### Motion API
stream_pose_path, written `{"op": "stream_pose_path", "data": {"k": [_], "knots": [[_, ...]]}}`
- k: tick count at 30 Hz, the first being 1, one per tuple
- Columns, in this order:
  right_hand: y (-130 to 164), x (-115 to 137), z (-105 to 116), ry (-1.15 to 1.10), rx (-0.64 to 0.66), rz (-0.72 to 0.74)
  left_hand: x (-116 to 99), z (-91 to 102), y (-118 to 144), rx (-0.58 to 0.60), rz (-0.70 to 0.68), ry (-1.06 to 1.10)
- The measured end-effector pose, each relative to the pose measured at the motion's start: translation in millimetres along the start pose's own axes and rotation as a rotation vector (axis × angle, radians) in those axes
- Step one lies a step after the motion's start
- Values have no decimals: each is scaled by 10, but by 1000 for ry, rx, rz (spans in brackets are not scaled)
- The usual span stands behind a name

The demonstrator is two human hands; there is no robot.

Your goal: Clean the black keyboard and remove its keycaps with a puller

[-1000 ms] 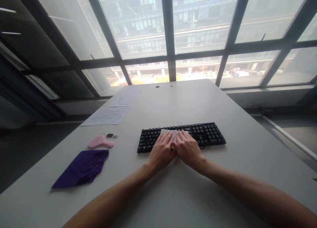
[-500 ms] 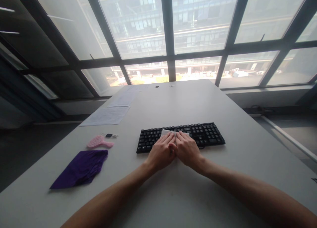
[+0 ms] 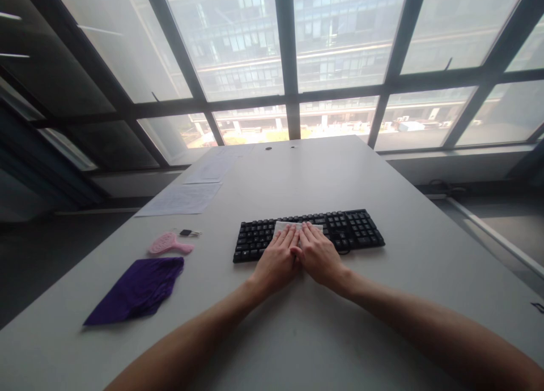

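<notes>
A black keyboard (image 3: 352,228) lies across the middle of the white table (image 3: 382,300). A white wipe (image 3: 284,226) is spread on its keys. My left hand (image 3: 277,260) and my right hand (image 3: 318,256) lie side by side, palms down, with flat fingers pressing the wipe onto the keyboard. Most of the wipe is hidden under my fingers.
To the left lie a folded purple cloth (image 3: 138,289), a pink hairbrush (image 3: 165,245) and a small dark key fob (image 3: 187,232). Sheets of paper (image 3: 182,198) lie further back on the left. Large windows stand behind the table's far edge.
Both hands, with the wipe under them, have shifted only slightly on the keys. Nothing else has moved.
</notes>
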State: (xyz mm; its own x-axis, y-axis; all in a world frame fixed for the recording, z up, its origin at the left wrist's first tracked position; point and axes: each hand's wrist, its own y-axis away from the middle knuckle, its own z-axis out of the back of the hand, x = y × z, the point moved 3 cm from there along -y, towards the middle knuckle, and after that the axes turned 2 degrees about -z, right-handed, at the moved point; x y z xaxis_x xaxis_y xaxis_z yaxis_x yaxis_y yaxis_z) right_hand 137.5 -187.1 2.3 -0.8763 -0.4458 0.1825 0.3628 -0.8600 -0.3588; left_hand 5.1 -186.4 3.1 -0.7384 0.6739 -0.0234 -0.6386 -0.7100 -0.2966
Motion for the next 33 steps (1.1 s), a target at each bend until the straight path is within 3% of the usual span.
{"op": "stream_pose_path", "data": {"k": [14,26,33], "knots": [[3,41,38,43,-27,-9,26,75,-25,-66,-3,60],[11,65,26,-68,-41,115,119,10,15,10,180,-120],[-28,-10,34,-16,-30,26,154,-14,18,-43,97,-71]]}}
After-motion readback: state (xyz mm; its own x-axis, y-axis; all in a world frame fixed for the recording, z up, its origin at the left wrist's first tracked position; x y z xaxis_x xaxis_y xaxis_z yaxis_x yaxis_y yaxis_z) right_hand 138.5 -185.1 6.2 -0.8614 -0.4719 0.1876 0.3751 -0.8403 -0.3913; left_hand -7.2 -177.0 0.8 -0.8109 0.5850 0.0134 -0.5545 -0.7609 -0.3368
